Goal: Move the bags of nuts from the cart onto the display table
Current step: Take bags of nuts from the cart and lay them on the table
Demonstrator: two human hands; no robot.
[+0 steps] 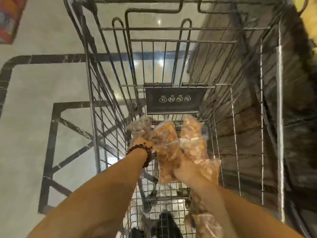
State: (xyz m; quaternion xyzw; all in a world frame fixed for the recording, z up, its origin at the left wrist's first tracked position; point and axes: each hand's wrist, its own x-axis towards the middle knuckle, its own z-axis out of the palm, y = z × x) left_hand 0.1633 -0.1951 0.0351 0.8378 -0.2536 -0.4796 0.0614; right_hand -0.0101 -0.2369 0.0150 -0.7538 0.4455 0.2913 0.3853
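I look down into a wire shopping cart (96,134). Both my arms reach into its basket. My left hand (141,141), with a dark bead bracelet on the wrist, grips clear bags of nuts (140,127) near the cart's far end. My right hand (184,170) holds more clear bags of nuts (167,146), one with orange-brown nuts and one paler (192,133). Another bag of nuts (205,225) lies low in the basket under my right forearm. The fingers of both hands are mostly hidden by the bags.
A dark plastic child-seat flap (175,100) with white symbols hangs at the cart's far end. Pale glossy floor (34,126) lies to the left. A dark brick-patterned wall or stand (240,117) runs along the cart's right side. A dark object (164,224) lies in the basket bottom.
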